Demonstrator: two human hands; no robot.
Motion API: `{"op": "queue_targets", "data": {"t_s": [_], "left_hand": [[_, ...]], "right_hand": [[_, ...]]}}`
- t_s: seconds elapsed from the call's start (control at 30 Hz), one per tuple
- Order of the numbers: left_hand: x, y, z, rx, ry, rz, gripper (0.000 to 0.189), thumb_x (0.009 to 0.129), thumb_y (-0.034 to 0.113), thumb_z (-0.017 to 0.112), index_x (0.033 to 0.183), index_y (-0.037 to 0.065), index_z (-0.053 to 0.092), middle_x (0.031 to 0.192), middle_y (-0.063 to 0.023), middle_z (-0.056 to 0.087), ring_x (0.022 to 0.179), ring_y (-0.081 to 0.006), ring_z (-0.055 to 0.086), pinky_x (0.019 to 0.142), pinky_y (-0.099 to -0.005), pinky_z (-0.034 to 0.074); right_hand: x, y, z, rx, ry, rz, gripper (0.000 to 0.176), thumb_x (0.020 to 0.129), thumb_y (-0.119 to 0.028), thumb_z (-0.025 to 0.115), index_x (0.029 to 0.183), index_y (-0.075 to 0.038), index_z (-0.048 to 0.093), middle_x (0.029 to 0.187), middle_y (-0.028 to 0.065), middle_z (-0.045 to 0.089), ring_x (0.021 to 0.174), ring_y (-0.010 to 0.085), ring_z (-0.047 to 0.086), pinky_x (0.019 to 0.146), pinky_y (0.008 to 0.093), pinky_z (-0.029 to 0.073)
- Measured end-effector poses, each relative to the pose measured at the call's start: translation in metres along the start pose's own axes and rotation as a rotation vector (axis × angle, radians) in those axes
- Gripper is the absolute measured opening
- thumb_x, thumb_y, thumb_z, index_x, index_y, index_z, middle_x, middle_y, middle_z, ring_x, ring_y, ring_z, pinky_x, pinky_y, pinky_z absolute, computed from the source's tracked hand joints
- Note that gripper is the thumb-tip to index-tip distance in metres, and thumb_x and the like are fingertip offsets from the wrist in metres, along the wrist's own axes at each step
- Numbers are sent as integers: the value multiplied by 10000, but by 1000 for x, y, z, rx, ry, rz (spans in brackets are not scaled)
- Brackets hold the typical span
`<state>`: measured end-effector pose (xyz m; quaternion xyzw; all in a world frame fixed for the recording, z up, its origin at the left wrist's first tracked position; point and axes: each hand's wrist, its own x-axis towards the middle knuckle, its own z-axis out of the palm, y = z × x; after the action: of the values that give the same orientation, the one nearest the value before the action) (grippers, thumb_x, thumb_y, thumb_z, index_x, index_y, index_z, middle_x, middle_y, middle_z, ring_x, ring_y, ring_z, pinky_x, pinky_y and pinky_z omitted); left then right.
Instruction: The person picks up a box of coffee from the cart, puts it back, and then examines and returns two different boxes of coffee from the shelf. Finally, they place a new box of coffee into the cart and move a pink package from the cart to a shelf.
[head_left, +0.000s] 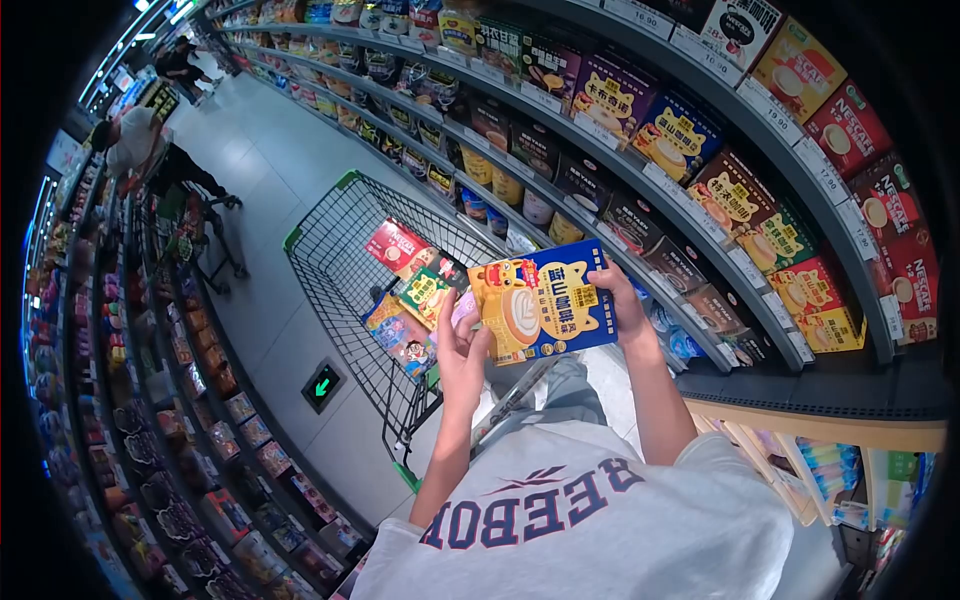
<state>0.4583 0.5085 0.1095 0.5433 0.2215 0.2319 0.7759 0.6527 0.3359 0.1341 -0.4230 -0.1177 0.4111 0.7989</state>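
Note:
A blue and yellow coffee box (555, 300) with cat ears and a cup printed on it is held up in front of my chest, slightly tilted. My right hand (622, 302) grips its right end, thumb on the front. At the lower left edge is my left hand (460, 352), its thumb against the box and its fingers curled beside it. Below and beyond lies a shopping cart (345, 185) of black wire with green corners. Inside it are a red Nescafe box (397, 243), a green and yellow coffee box (424, 288) and a colourful snack pack (400, 330).
Shelves of coffee boxes (725, 195) curve along my right, with price tags on their edges. A packed shelf (200, 400) runs along the left. Up the aisle, a person (140, 140) leans by another cart (205, 235). A green arrow sign (322, 385) marks the floor.

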Motion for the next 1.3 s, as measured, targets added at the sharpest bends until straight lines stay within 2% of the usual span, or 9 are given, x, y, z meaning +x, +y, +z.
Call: {"op": "queue_targets", "data": {"t_s": [0.23,0.4,0.57,0.63,0.7,0.77,0.97,1.13,1.3], "left_hand": [[-1,-18,2,-114,-26,-8,739,1006,4,606,1634,-29,220,1424,-180,605,1166,-164,654,915,-264,543],[0,-39,4,-184,8,-85,637,1015,56,637,1573,-42,346,1418,-120,605,1215,-156,625,950,-270,535],[10,-48,11,16,-99,-79,557,1025,53,634,1525,-52,410,1421,-133,601,1212,-173,631,974,-306,541],[11,-54,6,141,-134,-125,553,1042,86,622,1553,28,421,1406,-121,606,1130,-179,677,898,-288,559],[13,-61,-1,246,-191,-129,562,1039,88,621,1563,44,422,1425,-132,598,1124,-185,683,899,-292,551],[11,-74,-9,307,-212,-137,527,1023,104,641,1520,33,483,1394,-138,622,1099,-173,681,910,-297,545],[-2,-89,-6,413,-249,-227,512,1001,137,675,1478,20,531,1352,-157,649,1087,-164,668,930,-310,543],[-5,-99,0,430,-355,-284,510,1007,168,673,1478,34,531,1360,-174,646,1013,-170,700,797,-307,574],[-7,-102,2,501,-357,-266,494,987,166,687,1447,38,560,1329,-195,672,1033,-246,747,847,-344,593]], "right_hand": [[8,-12,1,-275,93,-7,422,1005,-159,673,1373,11,556,1154,79,723,1025,106,694,893,253,558],[3,-26,7,-754,118,-140,666,864,-138,833,1454,-99,529,1129,69,678,1025,145,645,952,318,526],[-1,-52,18,-900,135,-283,603,832,-111,834,1388,-108,599,1176,100,702,1063,172,671,955,345,537],[-3,-73,21,-1104,182,-407,591,823,-95,827,1372,-121,607,1183,130,716,1089,207,693,957,364,543],[-3,-98,26,-1291,288,-467,553,812,-92,803,1331,-130,616,1217,172,722,1130,336,709,963,401,550],[3,-115,13,-1413,385,-650,514,825,-96,788,1310,-125,621,1217,153,719,1116,351,701,954,413,548],[15,-177,-1,-1781,561,-865,451,844,-44,746,1273,-123,631,1179,126,705,1107,339,657,950,443,514],[33,-190,-14,-1988,508,-1034,486,795,-1,750,1253,-130,646,1199,75,698,1136,299,636,990,443,488],[43,-188,-27,-2060,487,-1020,504,779,19,754,1252,-118,647,1200,74,694,1147,292,637,986,442,488]]}}
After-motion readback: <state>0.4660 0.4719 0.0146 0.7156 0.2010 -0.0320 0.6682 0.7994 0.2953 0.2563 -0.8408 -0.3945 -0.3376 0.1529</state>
